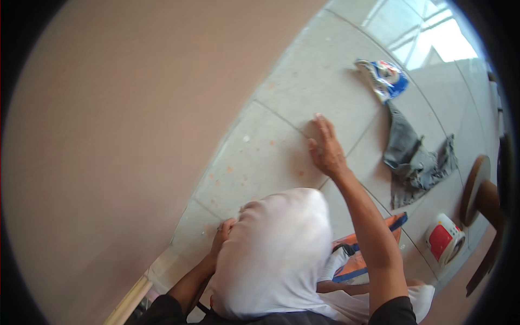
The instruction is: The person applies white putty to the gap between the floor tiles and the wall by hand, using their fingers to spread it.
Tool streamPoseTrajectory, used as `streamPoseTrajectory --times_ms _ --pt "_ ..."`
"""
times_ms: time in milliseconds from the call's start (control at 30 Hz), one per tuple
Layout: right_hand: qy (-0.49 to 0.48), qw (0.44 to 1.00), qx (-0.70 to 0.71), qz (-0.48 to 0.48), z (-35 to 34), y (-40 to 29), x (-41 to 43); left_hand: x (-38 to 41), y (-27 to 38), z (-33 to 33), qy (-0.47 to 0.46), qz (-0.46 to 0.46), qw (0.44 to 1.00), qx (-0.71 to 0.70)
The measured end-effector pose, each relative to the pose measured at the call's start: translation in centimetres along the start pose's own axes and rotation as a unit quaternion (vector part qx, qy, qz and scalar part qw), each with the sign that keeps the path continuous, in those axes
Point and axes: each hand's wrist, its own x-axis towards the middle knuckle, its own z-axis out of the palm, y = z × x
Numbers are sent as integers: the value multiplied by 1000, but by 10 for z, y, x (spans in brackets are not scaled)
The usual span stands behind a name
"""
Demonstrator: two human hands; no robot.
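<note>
My right hand is held out over the tiled floor, fingers apart and nothing in it. Orange-brown and white flecks lie scattered on the tiles between that hand and the wall. My left hand is beside my knee, which is covered in white cloth and fills the lower middle of the picture. The knee hides most of the left fingers, so whether they hold something does not show. A torn grey cloth lies on the floor to the right of my right hand.
A plain beige-pink wall rises along the left. Beyond the cloth lies a crumpled blue and white plastic packet. At right are a white container with a red patch and a brown round-ended object. An orange, blue-edged sheet lies by my foot.
</note>
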Motion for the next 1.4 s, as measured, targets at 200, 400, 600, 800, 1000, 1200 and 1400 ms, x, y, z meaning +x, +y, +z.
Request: streamPoseTrajectory --times_ms 200,400,600,800,1000,1200,1400 --pt "-304 939 -47 -153 -53 14 36 61 46 92 -104 124 987 -13" --pt "-364 898 -78 -236 -76 43 23 29 52 83 -89 125 986 61" --pt "-369 901 -120 -197 -82 34 5 3 76 0 51 87 971 215" --pt "-245 945 -41 -213 -64 57 3 -8 125 -57 105 92 928 346" --pt "-280 937 -101 -182 -70 33 -14 84 191 -90 89 172 891 411" --pt "-191 980 42 -22 -66 23 7 220 192 -69 102 273 886 362" --pt "168 911 366 92 50 1 71 255 199 -38 119 311 875 350"
